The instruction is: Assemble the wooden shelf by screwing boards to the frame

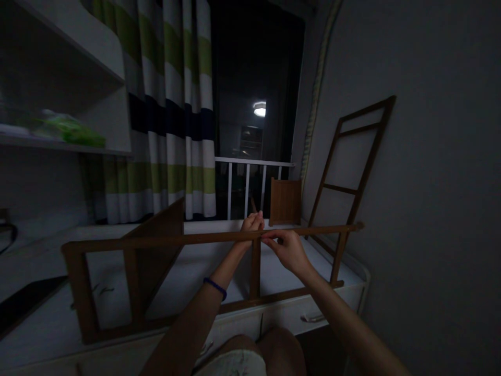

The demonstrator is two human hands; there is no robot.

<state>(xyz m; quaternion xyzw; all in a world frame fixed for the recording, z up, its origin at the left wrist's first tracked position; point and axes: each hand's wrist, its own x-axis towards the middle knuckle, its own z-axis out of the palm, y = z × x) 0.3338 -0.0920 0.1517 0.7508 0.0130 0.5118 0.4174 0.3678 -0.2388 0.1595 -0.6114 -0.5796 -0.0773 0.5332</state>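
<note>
A long brown wooden frame [195, 239] stands on its side across the white desk, its crossbars running down toward me. My left hand [253, 223] reaches through the frame and is closed just beyond the top rail. A thin brown stick [254, 205] juts up from its fingers, and its lower end is hidden. On the near side of the rail, my right hand [288, 249] pinches finger and thumb together where the middle crossbar [255, 269] joins. Whatever sits in that pinch is too small and dark to name.
Behind the frame's left part stands a brown wooden panel [160, 256]. A second wooden frame [358, 192] leans against the right wall, near a small slatted panel [286, 202]. A dark flat object [29, 300] lies at left. Small dark pieces [105, 290] lie on the desk [203, 266].
</note>
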